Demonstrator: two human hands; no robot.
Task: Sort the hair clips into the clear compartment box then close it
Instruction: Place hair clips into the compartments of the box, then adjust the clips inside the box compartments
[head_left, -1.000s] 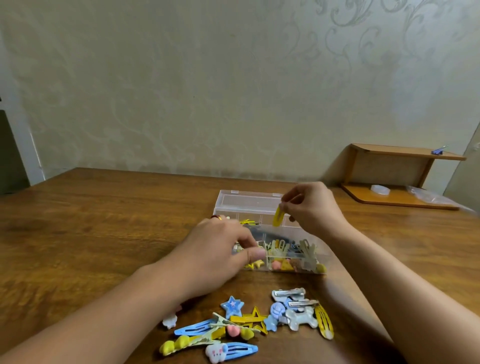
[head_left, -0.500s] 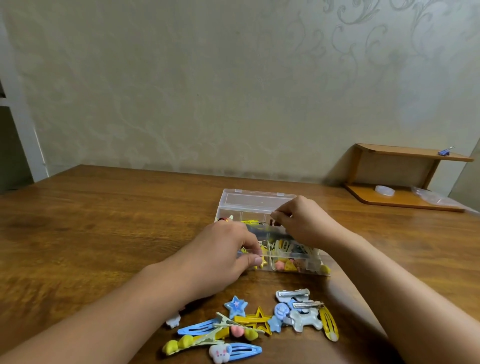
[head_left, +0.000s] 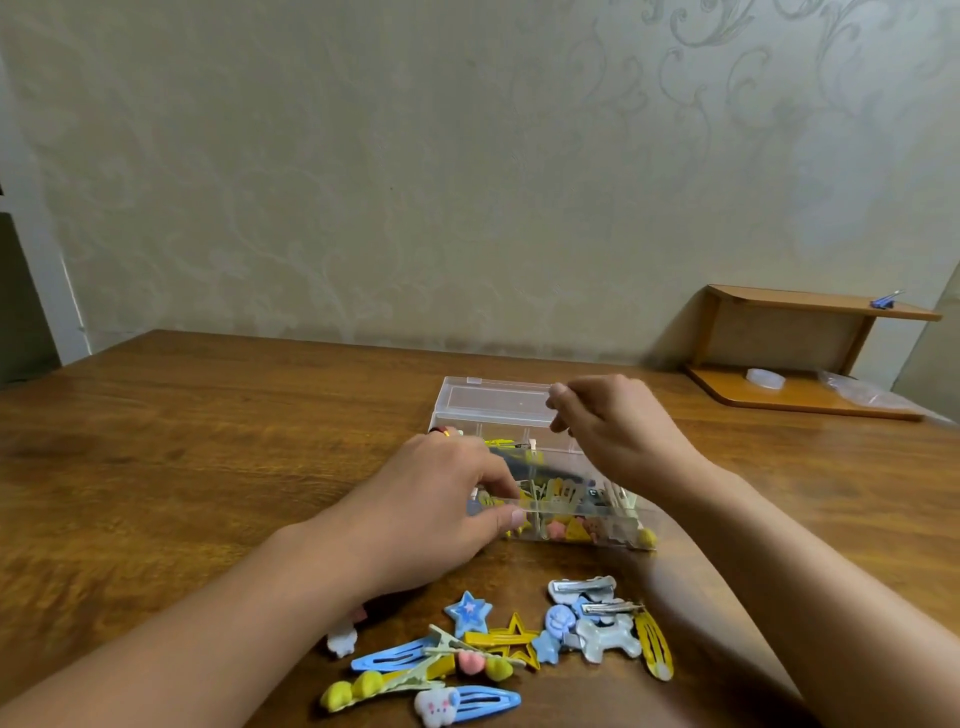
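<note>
- Head view: sorting is under way. Your left hand (head_left: 431, 512) grips the near-left corner of the clear compartment box (head_left: 561, 499), thumb on its front wall, fingers curled over the rim.
- Your right hand (head_left: 618, 431) hangs above the box's far right side, fingers loosely curled; nothing visible in them, though motion blur makes this uncertain.
- The lid (head_left: 493, 402) lies open, just left of your right fingertips.
- A pile of unsorted hair clips (head_left: 519, 644) lies on the table (head_left: 208, 441) between your forearms, nearer you than both hands.
- Judged next: reach back to the pile, pinch one clip, match it to a compartment. Closing is far off.
- Hidden: your left hand covers the box's left compartments; dividers are hard to trace; a white clip (head_left: 342, 642) peeks from under your left wrist.
</note>
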